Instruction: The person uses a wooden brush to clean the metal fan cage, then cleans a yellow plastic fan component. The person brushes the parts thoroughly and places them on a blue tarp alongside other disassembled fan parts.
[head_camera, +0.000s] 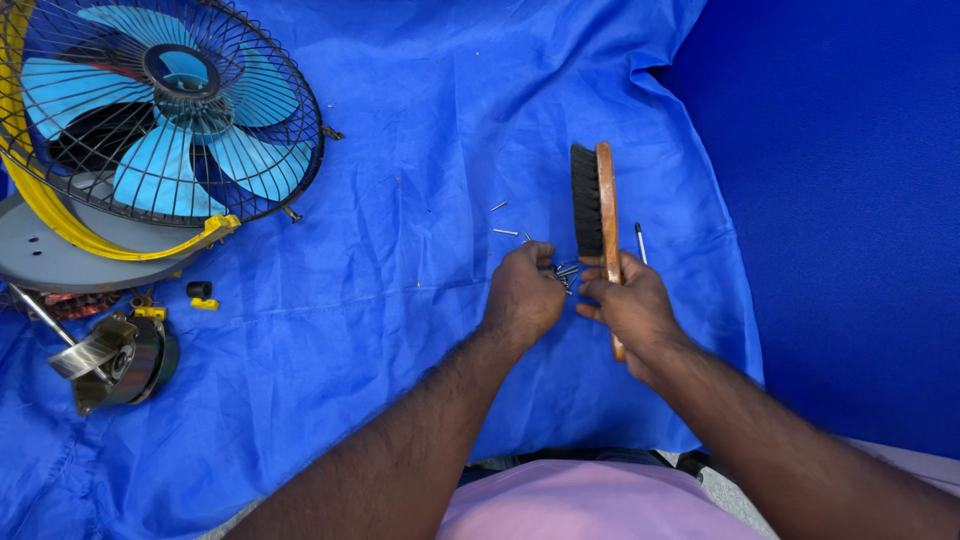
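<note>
My right hand (632, 308) grips the wooden handle of a brush (597, 196) with black bristles that face left, its head pointing away from me. My left hand (524, 293) is closed beside it, fingertips pinched on a small bunch of metal screws (566, 273) between the two hands. Two loose screws (506, 232) lie on the blue cloth (430, 170) just beyond my left hand. A thin metal pin (640, 242) lies to the right of the brush.
A fan guard (165, 110) with light blue blades and a yellow rim lies at the top left on a grey base. A bare fan motor (118, 360) sits at the left, near a small black cap (199, 289) and yellow clip (205, 304). A darker blue surface (850, 200) fills the right.
</note>
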